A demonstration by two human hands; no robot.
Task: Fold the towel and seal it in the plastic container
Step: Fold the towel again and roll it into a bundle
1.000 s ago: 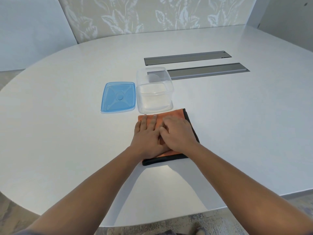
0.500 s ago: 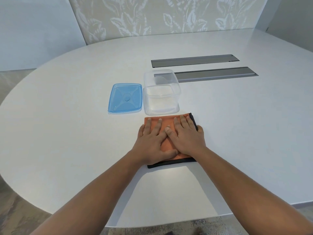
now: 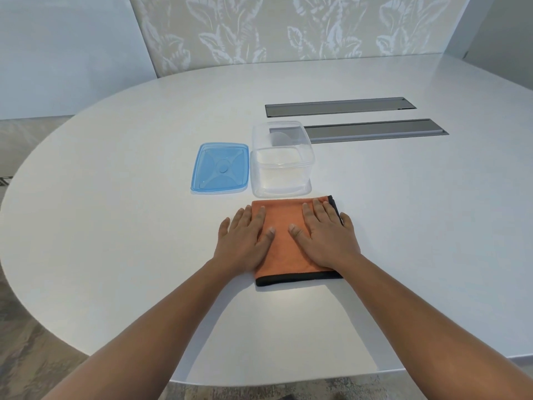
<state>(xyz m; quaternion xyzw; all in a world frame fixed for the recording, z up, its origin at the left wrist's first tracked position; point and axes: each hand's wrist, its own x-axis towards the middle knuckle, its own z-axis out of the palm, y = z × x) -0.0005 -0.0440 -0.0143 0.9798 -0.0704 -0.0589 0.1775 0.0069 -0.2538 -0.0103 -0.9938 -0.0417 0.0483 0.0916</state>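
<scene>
We work at a white oval tabletop (image 3: 115,226) with two grey slots (image 3: 375,131) set in it. The orange towel (image 3: 284,243), folded to a square with a black edge, lies just in front of the clear container (image 3: 281,168), which stands open. The blue lid (image 3: 220,168) lies beside the container. Our left hand (image 3: 245,241) and right hand (image 3: 326,235) press flat and splayed on the towel's two sides, apart.

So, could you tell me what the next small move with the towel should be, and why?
Probably fold it in half once more. The orange towel lies flat under the open left hand and right hand, and looks wider than the clear container, which stands open beside its blue lid.
</scene>
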